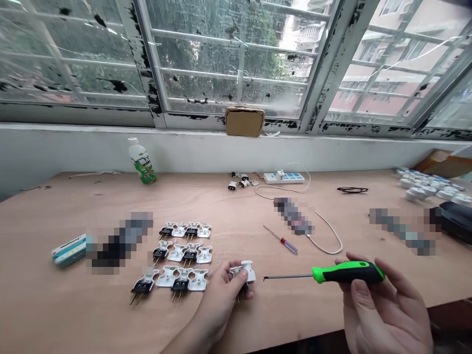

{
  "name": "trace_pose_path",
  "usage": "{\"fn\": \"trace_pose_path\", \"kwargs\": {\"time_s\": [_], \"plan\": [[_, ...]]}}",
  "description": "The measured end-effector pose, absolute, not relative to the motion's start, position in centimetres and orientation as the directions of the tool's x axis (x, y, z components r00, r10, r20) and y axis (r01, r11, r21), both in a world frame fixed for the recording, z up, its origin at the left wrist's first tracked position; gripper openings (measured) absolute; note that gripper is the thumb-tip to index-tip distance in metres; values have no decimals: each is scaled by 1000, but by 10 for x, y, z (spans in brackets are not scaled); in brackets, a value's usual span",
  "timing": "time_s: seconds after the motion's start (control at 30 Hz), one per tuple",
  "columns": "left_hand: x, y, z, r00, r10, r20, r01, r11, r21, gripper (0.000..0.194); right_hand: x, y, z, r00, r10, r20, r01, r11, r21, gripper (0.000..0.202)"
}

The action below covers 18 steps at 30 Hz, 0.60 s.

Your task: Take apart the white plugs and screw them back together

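Note:
My left hand (224, 290) pinches a white and black plug piece (248, 271) near the table's front edge, its pins pointing down. In my right hand (383, 305) lies a green and black screwdriver (344, 272), its shaft pointing left toward the plug piece without touching it. A tiny dark bit, perhaps a screw, shows at the tip. Left of my left hand, white covers (167, 276) and black plug bodies with pins (180, 282) lie in three rows on the table (92, 314).
A second screwdriver (288, 245) lies beyond my hands, near a white cable (336, 242) and a power strip (283, 178). Several plugs (232, 186) and a bottle (143, 163) stand toward the wall. White round parts (416, 193) are piled at the right; a blue-white pack (72, 250) lies left.

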<state>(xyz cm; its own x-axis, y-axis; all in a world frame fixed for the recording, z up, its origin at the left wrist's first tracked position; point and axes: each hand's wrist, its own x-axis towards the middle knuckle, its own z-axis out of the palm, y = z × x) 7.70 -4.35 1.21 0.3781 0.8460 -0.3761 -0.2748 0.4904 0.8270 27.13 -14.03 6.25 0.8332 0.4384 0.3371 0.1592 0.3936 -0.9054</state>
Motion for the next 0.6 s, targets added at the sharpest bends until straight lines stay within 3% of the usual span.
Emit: {"fn": "trace_pose_path", "kwargs": {"time_s": [0.13, 0.23, 0.4, 0.5, 0.6], "plan": [[82, -36, 15, 297, 900, -318, -38, 344, 938, 35, 280, -142, 61, 826, 438, 355, 185, 384, -905, 50], [85, -36, 13, 269, 907, -325, 139, 298, 944, 33, 285, -142, 61, 827, 431, 362, 188, 394, -900, 48], [88, -34, 13, 252, 913, -321, 334, 229, 914, 27, 289, -141, 62, 836, 423, 350, 164, 417, -894, 45], [87, -22, 22, 244, 953, -177, 460, 46, 887, 23, 291, -142, 62, 843, 414, 344, 156, 424, -892, 46], [87, 3, 36, 303, 952, -49, 639, -165, 751, 13, 295, -143, 59, 823, 431, 371, 199, 392, -898, 48]]}}
